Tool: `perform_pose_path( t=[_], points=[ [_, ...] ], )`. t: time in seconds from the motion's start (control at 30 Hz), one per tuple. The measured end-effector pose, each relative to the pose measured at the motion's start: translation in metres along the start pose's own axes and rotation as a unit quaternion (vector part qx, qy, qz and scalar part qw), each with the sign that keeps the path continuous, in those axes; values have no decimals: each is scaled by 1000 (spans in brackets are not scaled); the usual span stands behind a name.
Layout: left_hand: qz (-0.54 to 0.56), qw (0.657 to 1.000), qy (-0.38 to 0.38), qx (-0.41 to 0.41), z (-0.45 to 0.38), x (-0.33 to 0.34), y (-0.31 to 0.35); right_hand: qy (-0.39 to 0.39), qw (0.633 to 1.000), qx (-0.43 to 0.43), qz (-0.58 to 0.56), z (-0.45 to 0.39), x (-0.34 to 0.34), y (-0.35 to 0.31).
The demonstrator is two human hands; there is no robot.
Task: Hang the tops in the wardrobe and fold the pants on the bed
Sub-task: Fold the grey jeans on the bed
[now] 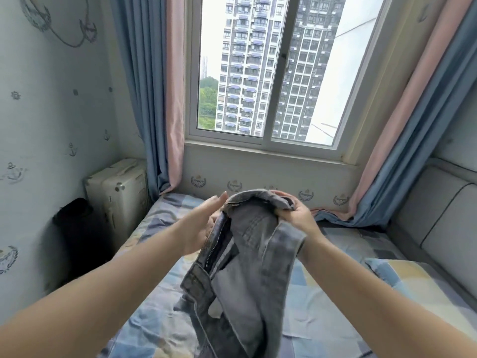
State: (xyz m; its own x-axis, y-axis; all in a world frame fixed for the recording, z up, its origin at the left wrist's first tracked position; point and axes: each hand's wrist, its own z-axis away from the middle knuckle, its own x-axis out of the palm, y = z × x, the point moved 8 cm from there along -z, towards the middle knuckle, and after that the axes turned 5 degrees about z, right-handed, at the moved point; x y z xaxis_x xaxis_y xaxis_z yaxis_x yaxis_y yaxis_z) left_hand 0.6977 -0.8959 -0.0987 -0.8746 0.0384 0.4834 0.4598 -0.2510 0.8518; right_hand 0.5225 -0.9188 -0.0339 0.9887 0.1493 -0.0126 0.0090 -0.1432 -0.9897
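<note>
Two hands on grey jeans: right hand pinches waistband, left hand flat, fingers spread. Limp, weighty denim; best held at waistband corners.

This is a bedroom in a high-rise flat. A bed with a checked sheet in blue, grey and yellow fills the floor below a sliding window. Blue and pink curtains hang at either side of the window, and tall apartment blocks stand beyond its glass. A padded headboard lines the bed's right side. Left of the bed a cream suitcase stands against wallpaper printed with anchors.
</note>
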Motion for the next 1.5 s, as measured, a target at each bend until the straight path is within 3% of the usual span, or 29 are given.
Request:
perform_pose_path(
  t=[0.1, 0.2, 0.43, 0.53, 0.63, 0.7, 0.83, 0.93, 1.03, 1.1, 1.17, 1.23, 1.33, 1.4, 1.5],
  points=[
    [18, 999, -15, -32, 10, -15, -29, 47, 972, 96, -209, -23, 9, -4],
    [60, 996, 62, -30, 18, -52, -61, 91, 969, 106, -202, -33, 18, -8],
    [215, 969, 64, -107, 37, -87, -154, 140, 895, 124, -405, -50, 21, -3],
    [221, 955, 1, -198, 49, -65, -186, 174, 914, 104, -351, -57, 11, 4],
    [241, 949, -39, -200, 49, -42, -183, 183, 953, 73, -229, -62, -2, 7],
    [223, 961, -23, -162, 41, -38, -170, 185, 969, 58, -154, -65, -13, 10],
    [169, 978, 74, -102, 20, -69, -136, 188, 966, 89, -156, -66, -47, 24],
    [67, 991, 116, -27, 14, -96, -83, 132, 982, 127, -32, -63, -76, 42],
    [-176, 975, 129, 28, 13, -111, -28, 59, 977, 123, 163, -53, -98, 60],
    [-351, 926, 129, 54, 11, -107, 1, -2, 938, 58, 343, -48, -95, 59],
    [-464, 878, 95, 69, 6, -86, 21, -67, 864, -42, 497, -43, -75, 49],
    [-522, 848, 35, 79, 3, -55, 30, -130, 810, -127, 557, -35, -50, 34],
    [-519, 849, -42, 92, -4, -8, 27, -243, 726, -256, 589, -16, -5, 10],
    [-541, 827, -77, 127, -12, 24, 24, -269, 654, -362, 608, 0, 25, -13],
    [-460, 866, -157, 116, -17, 63, 22, -279, 577, -488, 593, 24, 60, -46]
  ],
)
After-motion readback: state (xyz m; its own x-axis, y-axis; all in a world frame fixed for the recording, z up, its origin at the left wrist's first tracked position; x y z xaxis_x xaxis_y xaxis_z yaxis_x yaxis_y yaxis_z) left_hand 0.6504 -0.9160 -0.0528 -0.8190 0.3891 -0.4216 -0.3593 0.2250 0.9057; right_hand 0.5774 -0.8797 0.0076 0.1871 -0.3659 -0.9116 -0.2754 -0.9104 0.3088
